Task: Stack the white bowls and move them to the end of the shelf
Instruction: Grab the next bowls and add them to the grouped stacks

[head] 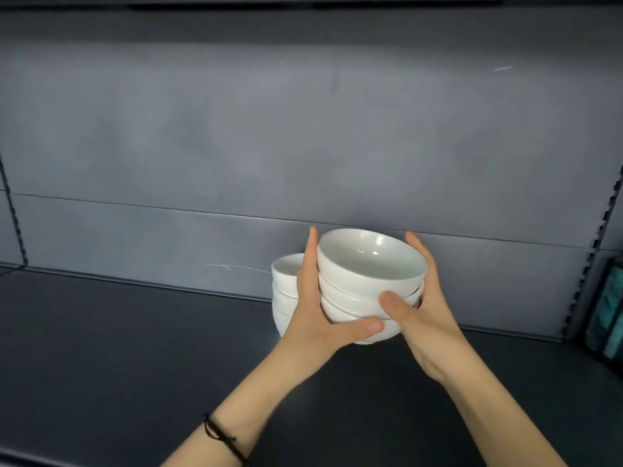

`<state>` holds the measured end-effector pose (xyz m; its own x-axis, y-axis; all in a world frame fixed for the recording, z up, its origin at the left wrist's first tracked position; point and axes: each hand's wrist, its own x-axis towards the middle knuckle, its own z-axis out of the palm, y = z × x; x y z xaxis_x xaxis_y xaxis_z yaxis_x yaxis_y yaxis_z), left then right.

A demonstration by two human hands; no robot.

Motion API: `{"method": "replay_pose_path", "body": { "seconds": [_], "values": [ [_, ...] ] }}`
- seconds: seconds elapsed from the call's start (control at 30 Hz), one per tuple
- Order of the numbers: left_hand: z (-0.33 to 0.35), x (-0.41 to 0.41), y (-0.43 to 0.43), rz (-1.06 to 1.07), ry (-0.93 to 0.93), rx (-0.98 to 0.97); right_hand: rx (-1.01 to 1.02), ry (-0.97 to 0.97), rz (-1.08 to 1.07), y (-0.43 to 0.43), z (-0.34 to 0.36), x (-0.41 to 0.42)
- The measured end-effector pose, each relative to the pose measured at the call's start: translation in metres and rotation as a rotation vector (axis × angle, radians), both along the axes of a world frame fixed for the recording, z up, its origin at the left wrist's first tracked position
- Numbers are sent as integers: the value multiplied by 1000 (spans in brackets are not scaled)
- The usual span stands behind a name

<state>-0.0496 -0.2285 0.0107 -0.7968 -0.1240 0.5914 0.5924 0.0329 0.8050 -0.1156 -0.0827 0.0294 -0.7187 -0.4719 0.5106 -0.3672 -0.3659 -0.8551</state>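
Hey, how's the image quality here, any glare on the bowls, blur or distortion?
Head view: one small glint inside the top white bowl, no washout. Head view: soft reflections on the grey back panel, whose seam bows from wide-angle distortion. Head view: the teal items at the right edge are smeared; the bowl stack is fairly sharp.
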Motion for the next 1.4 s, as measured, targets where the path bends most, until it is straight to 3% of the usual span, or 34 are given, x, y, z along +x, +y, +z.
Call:
{"method": "replay_pose_path", "body": {
  "seconds": [0.47, 0.93, 1.4],
  "values": [
    [60, 172, -135, 287, 72, -104, -5, 17, 278, -165, 46, 123],
    [38, 399, -304, 689, -20, -187, 8, -2, 658, -382, 22, 308],
    [2, 474, -479, 944, -34, -145, 84, 77, 811, -584, -6, 377]
  ]
}}
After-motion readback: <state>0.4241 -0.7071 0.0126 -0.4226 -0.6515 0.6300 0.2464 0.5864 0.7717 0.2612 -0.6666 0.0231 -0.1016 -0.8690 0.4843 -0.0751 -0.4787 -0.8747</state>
